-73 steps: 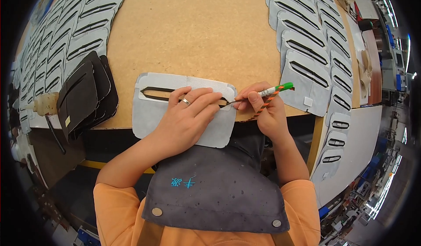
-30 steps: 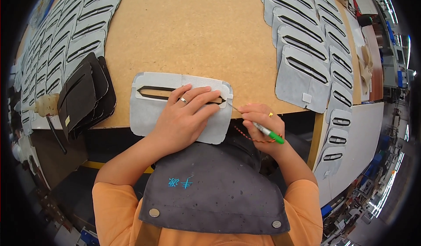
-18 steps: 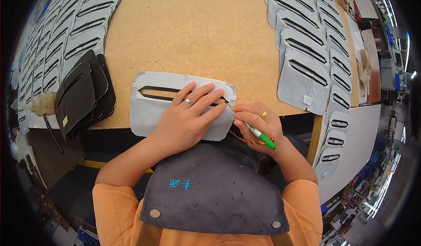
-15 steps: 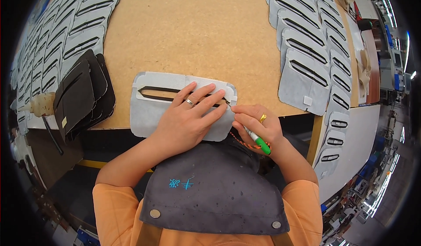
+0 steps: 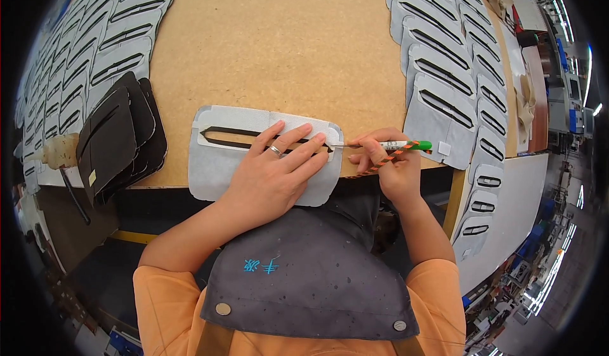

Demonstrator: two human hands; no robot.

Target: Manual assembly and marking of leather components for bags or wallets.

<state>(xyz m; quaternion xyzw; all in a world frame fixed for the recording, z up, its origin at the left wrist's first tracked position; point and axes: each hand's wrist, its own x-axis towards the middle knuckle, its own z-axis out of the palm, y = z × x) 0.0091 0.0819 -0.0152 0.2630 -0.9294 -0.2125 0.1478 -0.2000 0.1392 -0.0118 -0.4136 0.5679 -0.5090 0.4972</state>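
A light grey panel with a long, black-edged slot lies at the table's front edge, slightly overhanging it. My left hand rests flat across its right half, fingers spread, covering part of the slot. In my right hand is a slim pen-shaped tool with a white body, a green end and a thin metal tip. The tool lies nearly level, its tip at the slot's right end near my left fingertips. An orange and black cord hangs along the tool and over my right fingers.
Overlapping rows of similar slotted panels cover the left and right sides of the wooden table. Dark panels are stacked at the front left, beside a yellowish bottle. A white board stands on the right.
My right hand has moved right and turned the tool from slanting toward me to nearly level, its green end now to the right. My left hand and the panel have hardly moved.
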